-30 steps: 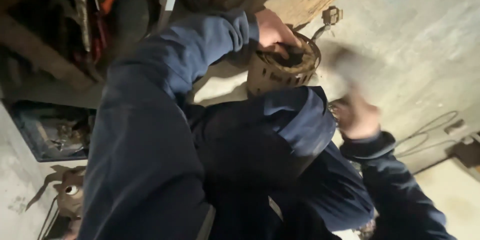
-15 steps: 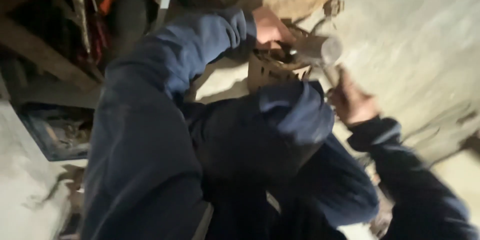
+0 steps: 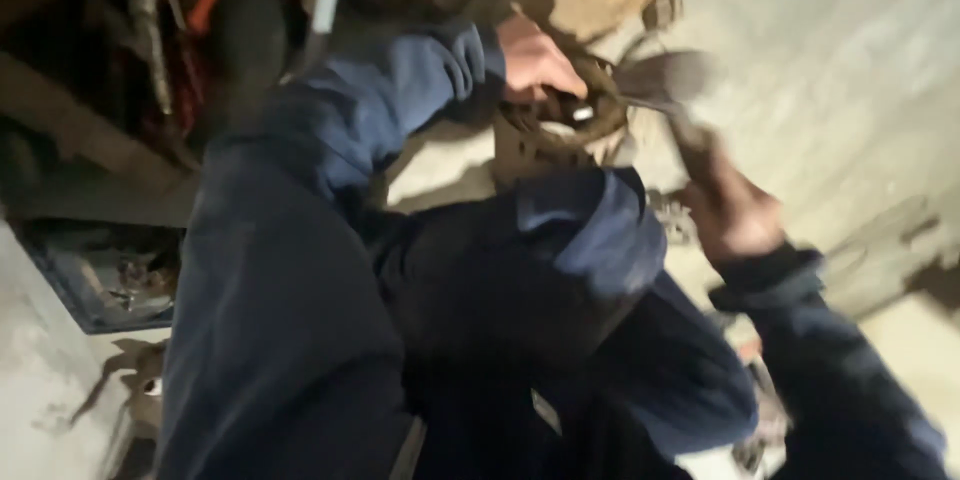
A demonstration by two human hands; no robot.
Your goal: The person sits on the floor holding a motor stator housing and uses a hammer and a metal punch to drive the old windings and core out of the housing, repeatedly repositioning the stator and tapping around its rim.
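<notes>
Left hand gripped rusty round metal part | right hand clenched blurred hammer | step: striking, judged | next: squarer, steadier aim.

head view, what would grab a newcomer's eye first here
Up top in the middle, the left hand grips the rim of a rusty round metal part standing on the pale concrete floor. Just right of it, the right hand holds a blurred grey-headed hammer by its handle, head close to that rim. Dark blue sleeves and clothing fill most of the lower frame.
</notes>
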